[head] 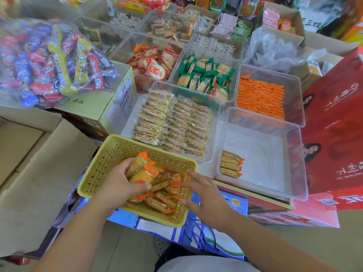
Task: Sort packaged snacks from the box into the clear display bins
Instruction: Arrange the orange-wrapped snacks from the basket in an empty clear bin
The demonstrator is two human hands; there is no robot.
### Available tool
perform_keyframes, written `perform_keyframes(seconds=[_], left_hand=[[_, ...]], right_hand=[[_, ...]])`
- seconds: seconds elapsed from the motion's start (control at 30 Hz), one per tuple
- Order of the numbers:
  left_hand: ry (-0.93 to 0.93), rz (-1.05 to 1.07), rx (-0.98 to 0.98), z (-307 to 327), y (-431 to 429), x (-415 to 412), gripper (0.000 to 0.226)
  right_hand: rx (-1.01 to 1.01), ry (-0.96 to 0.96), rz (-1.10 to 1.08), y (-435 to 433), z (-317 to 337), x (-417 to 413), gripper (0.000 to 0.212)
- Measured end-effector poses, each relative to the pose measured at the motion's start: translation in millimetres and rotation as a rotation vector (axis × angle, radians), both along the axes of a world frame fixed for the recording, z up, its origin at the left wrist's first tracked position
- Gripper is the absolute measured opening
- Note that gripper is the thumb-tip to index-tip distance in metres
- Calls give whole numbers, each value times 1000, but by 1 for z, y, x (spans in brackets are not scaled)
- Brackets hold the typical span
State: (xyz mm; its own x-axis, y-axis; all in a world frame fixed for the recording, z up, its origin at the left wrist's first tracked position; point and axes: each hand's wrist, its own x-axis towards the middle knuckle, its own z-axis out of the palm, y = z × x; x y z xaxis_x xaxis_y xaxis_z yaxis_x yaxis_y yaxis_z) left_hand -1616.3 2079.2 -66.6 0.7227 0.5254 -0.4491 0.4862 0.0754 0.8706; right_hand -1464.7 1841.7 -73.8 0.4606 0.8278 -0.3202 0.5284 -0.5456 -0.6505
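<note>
Snack packets (pixel 161 195) lie in the yellow basket (pixel 110 152).

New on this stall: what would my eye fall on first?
The yellow perforated plastic basket at bottom centre, where the left hand grips orange-edged snack packets and the right hand hovers open. Right of it, a clear plastic bin holds just one short row of packets. Upper left bulges a clear bag of red, blue and yellow sweets.
</note>
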Motion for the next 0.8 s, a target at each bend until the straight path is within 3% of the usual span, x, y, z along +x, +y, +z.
perform_keyframes(seconds=[0.1, 0.23, 0.3, 0.37, 0.43, 0.57, 0.7, 0.8], left_hand=[[-224, 228, -324, 25, -32, 3, 64], [-328, 290, -577, 44, -90, 24, 56], [-313, 290, -620, 47, -118, 41, 53], [-300, 307, -656, 47, -144, 58, 52], [-284, 358, -657, 47, -167, 77, 57], [-248, 445, -624, 41, -205, 113, 57], [-131, 388, -435, 38, -238, 150, 32], [-23, 310, -285, 36, -259, 174, 43]], right_hand=[[124, 5, -134, 3, 19, 1, 49], [241, 314, -177, -1, 42, 7, 58], [307, 474, -187, -7, 46, 13, 46], [350, 498, -223, -17, 48, 24, 21], [366, 531, -264, -30, 49, 41, 11], [337, 545, -324, -62, 42, 86, 13], [296, 578, -380, -89, 32, 120, 16], [287, 673, -409, -102, 29, 135, 27]])
